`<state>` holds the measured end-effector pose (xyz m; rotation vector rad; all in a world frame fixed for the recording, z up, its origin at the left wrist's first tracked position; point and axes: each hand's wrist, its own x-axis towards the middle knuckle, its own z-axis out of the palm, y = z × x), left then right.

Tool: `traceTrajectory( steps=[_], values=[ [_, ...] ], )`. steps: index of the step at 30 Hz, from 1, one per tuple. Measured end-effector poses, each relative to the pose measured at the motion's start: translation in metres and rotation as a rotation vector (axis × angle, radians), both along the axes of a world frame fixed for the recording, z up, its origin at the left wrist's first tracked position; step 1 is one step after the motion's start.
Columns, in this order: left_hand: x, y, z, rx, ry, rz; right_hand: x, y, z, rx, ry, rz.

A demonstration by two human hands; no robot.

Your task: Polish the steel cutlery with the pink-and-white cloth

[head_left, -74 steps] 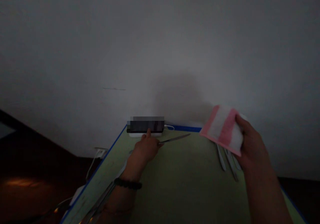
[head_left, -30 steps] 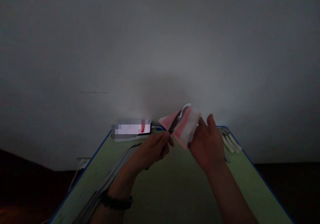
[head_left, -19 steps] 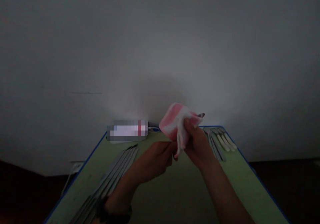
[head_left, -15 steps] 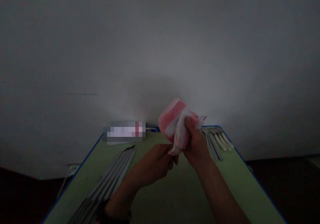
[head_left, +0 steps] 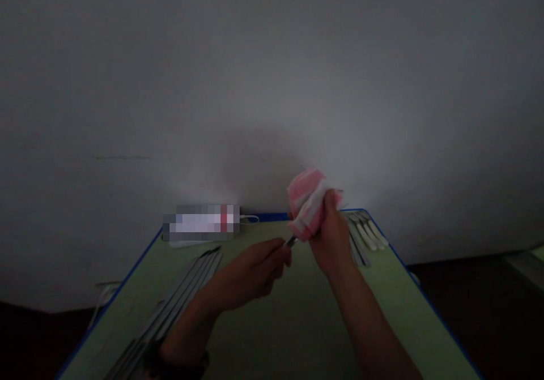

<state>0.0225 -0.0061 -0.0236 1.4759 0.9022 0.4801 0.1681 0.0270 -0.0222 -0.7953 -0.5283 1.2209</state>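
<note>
While clutching a bunched pink-and-white cloth (head_left: 306, 207) in the right hand (head_left: 334, 235), toward 4 o'clock from center, pinches in the left hand (head_left: 261, 267) a metal utensil (head_left: 292, 240) partly covered by that cloth. From the cloth, over the greenish table (head_left: 386, 295), can see metal cutlery (head_left: 187, 284) toward 8 o'clock, a lit device (head_left: 202, 223) near 9, white-handled cutlery (head_left: 367, 237) near 4.

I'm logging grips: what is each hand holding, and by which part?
Left hand: a metal utensil, by its near end. Right hand: a striped cloth, by its right side, bunched around the utensil.
</note>
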Motion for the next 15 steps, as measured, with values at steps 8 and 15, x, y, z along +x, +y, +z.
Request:
traceTrajectory(
  steps=[8,15],
  values=[
    [-0.008,0.016,-0.009,0.395,0.182,0.217,-0.005,-0.010,0.002,0.175,-0.209,0.345],
    [-0.004,0.003,-0.005,0.223,0.113,0.085,0.004,-0.008,-0.004,-0.035,-0.580,0.084]
  ],
)
